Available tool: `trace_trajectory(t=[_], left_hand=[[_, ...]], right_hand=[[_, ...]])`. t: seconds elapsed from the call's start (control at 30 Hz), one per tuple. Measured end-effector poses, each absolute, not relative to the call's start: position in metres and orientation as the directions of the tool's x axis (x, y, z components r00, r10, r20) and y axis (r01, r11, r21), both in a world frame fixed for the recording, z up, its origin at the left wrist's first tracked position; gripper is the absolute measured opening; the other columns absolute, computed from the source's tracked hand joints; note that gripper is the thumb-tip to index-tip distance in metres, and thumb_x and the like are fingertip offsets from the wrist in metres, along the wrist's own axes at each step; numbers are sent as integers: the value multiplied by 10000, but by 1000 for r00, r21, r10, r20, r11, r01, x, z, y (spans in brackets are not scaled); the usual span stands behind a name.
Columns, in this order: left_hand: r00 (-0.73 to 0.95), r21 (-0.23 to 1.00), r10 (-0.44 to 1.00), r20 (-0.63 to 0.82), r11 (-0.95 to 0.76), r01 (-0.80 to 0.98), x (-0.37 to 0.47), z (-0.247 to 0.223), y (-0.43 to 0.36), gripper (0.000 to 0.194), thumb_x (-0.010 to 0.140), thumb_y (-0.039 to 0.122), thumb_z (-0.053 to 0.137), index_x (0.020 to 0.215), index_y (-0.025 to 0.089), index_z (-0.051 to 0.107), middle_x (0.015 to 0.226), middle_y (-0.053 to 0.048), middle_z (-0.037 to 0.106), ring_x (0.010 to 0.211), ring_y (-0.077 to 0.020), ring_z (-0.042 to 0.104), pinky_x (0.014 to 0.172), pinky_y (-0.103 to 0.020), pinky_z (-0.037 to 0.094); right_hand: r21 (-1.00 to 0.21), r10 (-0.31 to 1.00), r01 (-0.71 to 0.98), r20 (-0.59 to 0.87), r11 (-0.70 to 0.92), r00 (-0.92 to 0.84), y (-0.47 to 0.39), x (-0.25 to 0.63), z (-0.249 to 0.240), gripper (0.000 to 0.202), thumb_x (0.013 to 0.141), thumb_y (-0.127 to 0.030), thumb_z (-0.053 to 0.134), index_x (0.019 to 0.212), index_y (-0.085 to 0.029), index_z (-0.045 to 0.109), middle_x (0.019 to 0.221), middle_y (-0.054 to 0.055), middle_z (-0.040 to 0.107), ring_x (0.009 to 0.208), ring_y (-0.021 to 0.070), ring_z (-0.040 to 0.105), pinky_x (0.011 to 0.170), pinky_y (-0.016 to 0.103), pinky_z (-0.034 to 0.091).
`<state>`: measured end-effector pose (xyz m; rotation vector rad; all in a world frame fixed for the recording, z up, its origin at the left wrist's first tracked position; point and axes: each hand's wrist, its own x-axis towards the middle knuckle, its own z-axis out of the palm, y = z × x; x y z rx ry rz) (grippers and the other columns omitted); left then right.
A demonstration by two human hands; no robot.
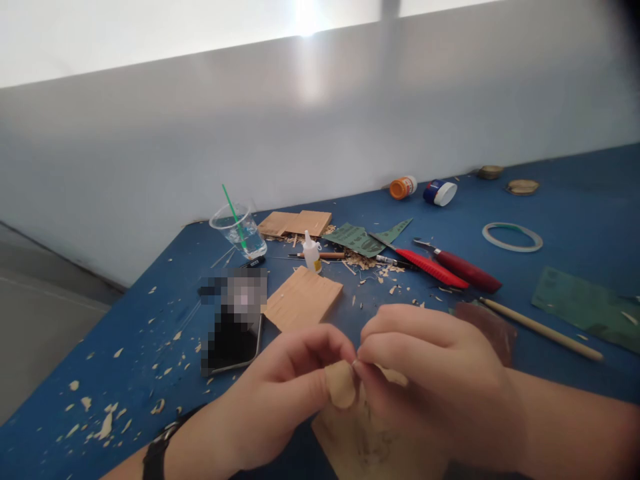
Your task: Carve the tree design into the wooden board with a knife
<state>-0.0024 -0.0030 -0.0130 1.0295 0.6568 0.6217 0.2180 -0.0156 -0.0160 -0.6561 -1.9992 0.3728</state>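
Note:
My left hand (270, 393) and my right hand (435, 373) meet at the fingertips, low in the middle of the head view. Both are closed in a pinch around something small that the fingers mostly hide. A tan rounded patch (341, 385) covers my left thumb tip; whether it is tape or a held piece I cannot tell. Beneath the hands lies a tan sheet (370, 447) with dark smudges. Just beyond them sits a square wooden block (305, 297), and a small white glue bottle (311, 255) stands upright behind it.
Left of the block lies a phone (233, 343); behind it, a plastic cup (245, 233) holds clear liquid and a green straw. A red-handled knife (430, 267), a carving tool (467, 270) and a wooden stick (543, 329) lie at right. Wood shavings (105, 423) litter the blue table.

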Motion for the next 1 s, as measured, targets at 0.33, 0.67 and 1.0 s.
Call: trace_trajectory(t=[0.33,0.67,1.0], left_hand=[[680,904,708,-188,396,-162,-1,-13,-4,189,968,347,847,957,187,748,815,21,608,734,-80,541,698,-142,447],[688,901,701,-187,402,-165,-2,-17,-1,205,956,364,854,947,182,760,811,-5,625,736,-110,550,689,-187,439],[651,919,741,-165,355,-170,1,-18,-1,192,950,352,856,936,189,757,826,1,623,757,-111,537,705,-186,439]], right_hand=[[-547,585,224,689,807,-428,-15,223,-22,162,984,-80,647,925,-215,579,877,8,618,737,120,549,634,234,471],[-522,575,257,650,813,-497,-13,225,-15,166,1031,-84,542,929,-207,588,842,20,608,720,138,549,614,258,458],[-506,618,360,697,783,-364,-17,217,-19,164,1010,-87,565,910,-216,550,847,11,638,736,132,580,644,263,480]])
